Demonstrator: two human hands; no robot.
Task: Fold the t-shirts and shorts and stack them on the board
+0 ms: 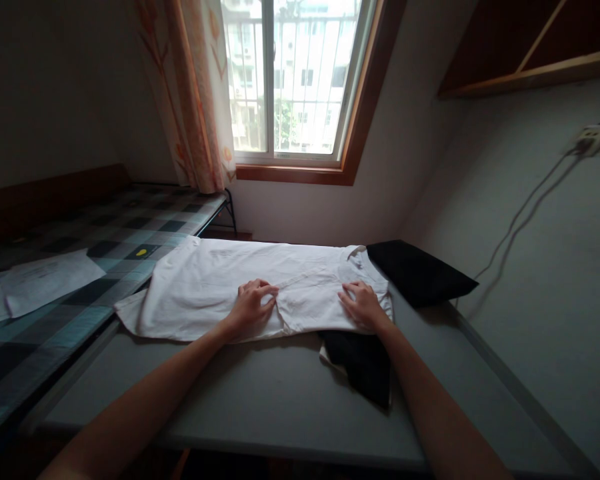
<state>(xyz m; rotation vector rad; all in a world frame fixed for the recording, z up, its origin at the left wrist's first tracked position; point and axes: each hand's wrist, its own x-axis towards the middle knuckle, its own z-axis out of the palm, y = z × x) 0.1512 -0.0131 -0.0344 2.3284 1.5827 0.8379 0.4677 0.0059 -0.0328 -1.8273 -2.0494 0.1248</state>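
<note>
On the worktop [260,400] lies the white shirt [205,280]: left hand [253,304] seemingly pinching it midway, right hand [365,305] on it near the collar [347,261], grip unclear. Probable step: fold setup; next move needs firm holds.

The person's bare left forearm [173,379] slants from near left toward the center, ending in the left hand [253,305], palm down, fingers bent, thumb close to the index fingertip; whether they touch is unclear. The bare right forearm [414,390] reaches in from near right to the right hand [364,305], palm down, fingers loosely spread and slightly curved. The hands are well apart.
</note>
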